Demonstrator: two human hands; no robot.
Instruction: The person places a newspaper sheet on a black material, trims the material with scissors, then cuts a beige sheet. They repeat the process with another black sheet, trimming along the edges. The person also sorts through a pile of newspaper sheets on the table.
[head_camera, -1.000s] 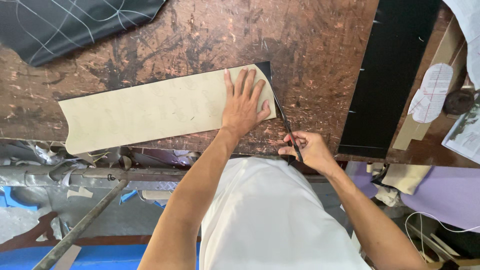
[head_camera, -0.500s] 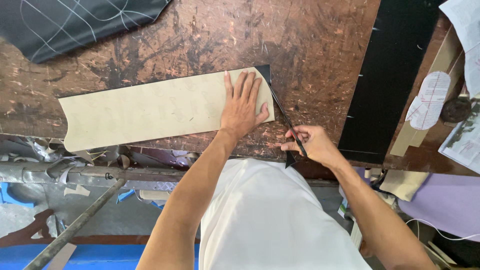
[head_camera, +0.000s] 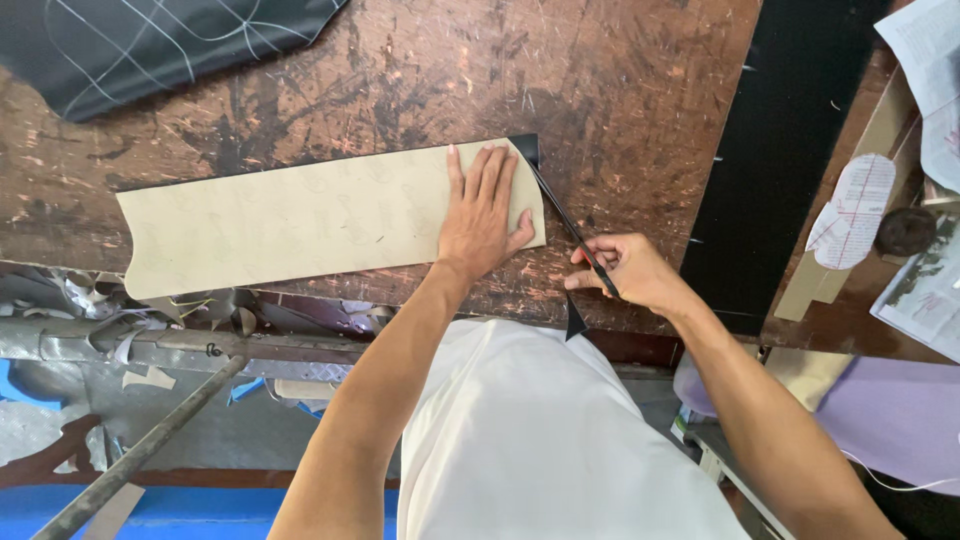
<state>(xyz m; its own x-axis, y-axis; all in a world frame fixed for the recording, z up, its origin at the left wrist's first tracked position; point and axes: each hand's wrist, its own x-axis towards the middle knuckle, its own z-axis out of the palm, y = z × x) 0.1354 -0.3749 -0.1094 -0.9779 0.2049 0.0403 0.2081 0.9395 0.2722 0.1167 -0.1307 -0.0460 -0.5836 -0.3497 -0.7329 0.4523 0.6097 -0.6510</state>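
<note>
On the scarred wooden workbench (head_camera: 620, 90), the left hand (head_camera: 482, 215) lies fingers-together (flat) on the cardboard pattern (head_camera: 290, 220), whose three-o'clock edge could slip while the right hand (head_camera: 625, 272) pinches the black strip (head_camera: 560, 215).

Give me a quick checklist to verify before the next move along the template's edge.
1. Left hand flat on the tan template: ok.
2. Template lying flat on the worn table: ok.
3. Right hand gripping the thin dark strip by the template's right edge: ok.
4. Left fingers apart from the strip: ok.
5. Any blade in the right hand: cannot tell.
</note>
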